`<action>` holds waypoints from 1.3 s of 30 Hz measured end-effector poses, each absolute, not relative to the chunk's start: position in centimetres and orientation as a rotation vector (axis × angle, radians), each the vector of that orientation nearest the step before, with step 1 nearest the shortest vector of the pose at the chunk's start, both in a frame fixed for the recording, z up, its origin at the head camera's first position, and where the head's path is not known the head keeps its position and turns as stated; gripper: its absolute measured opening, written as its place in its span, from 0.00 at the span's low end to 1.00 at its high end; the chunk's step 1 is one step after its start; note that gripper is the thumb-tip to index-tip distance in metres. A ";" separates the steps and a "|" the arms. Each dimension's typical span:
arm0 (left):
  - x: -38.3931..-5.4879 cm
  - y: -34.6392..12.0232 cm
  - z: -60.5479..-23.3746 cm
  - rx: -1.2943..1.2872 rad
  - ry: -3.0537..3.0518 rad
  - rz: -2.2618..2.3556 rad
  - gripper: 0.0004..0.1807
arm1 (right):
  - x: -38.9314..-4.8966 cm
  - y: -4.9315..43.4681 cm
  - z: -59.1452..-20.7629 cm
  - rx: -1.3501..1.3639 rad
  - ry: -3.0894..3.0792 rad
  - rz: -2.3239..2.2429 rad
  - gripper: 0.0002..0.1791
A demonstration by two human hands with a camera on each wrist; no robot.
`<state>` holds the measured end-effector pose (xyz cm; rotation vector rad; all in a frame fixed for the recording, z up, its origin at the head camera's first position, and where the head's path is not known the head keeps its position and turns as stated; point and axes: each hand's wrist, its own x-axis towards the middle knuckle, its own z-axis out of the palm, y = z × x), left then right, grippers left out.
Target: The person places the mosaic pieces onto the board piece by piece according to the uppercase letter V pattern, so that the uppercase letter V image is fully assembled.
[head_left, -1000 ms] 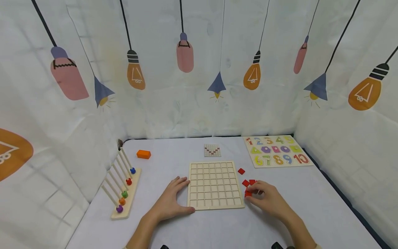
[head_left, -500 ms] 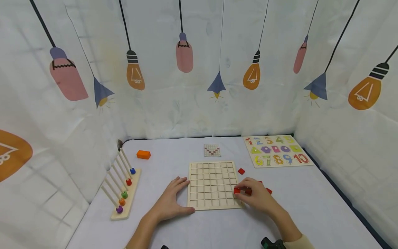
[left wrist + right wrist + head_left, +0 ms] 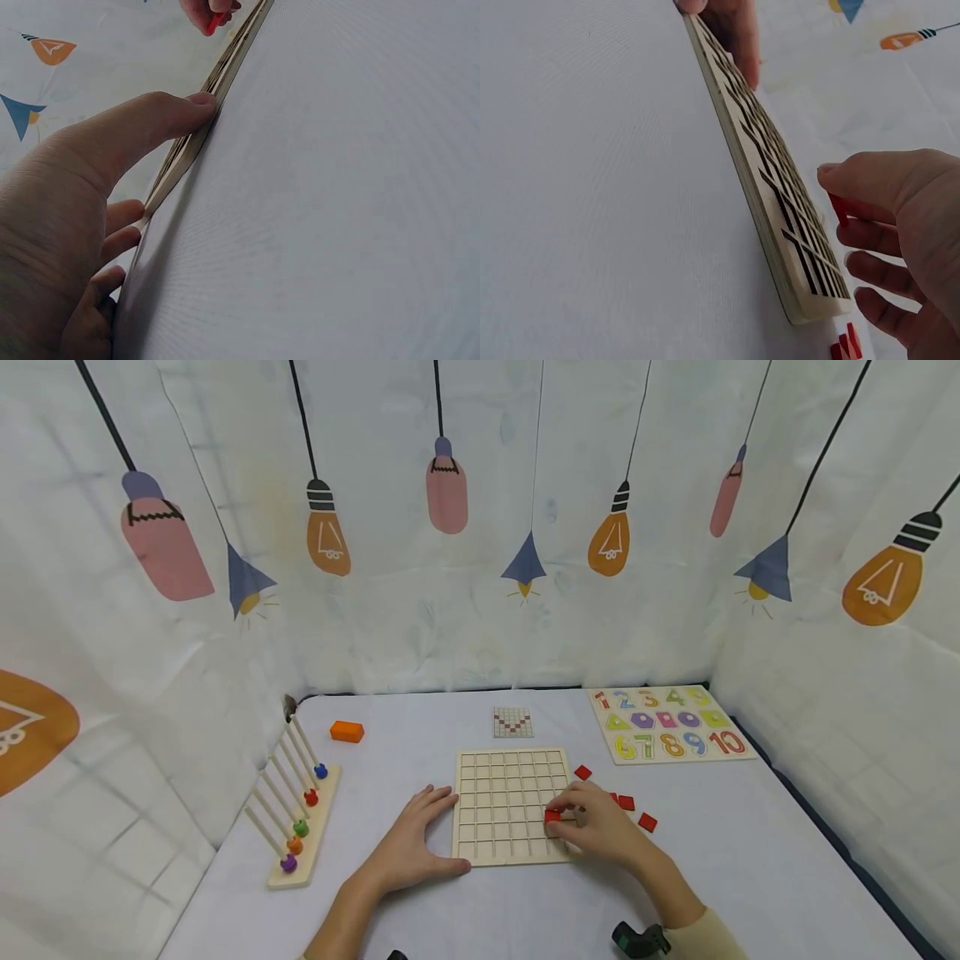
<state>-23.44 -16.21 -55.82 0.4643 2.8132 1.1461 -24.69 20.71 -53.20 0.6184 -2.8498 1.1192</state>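
Observation:
A pale wooden grid board lies on the white table. My left hand rests at its near left corner, fingers spread; in the left wrist view the thumb touches the front edge. My right hand is over the right part of the board and pinches a red square tile between thumb and fingers. In the right wrist view the tile shows under the thumb, close above the grid. Several red tiles lie right of the board, some partly hidden by the right hand.
A small pattern card lies behind the board. At the back right is a number and shape puzzle. A peg stand with coloured beads stands on the left, and an orange block lies behind it.
My right hand has picked a red tile from the loose ones on the right and carried it left over the board. The left hand has stayed in place.

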 end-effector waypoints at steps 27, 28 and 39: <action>-23.5 -16.1 -55.7 0.438 2.801 1.149 0.63 | -25.4 16.3 -54.4 0.798 -2.891 1.076 0.11; -23.5 -16.1 -55.7 0.439 2.802 1.149 0.63 | -25.4 16.3 -54.5 0.800 -2.894 1.071 0.11; -23.6 -16.2 -55.9 0.447 2.811 1.147 0.63 | -25.4 16.1 -54.8 0.789 -2.889 1.064 0.10</action>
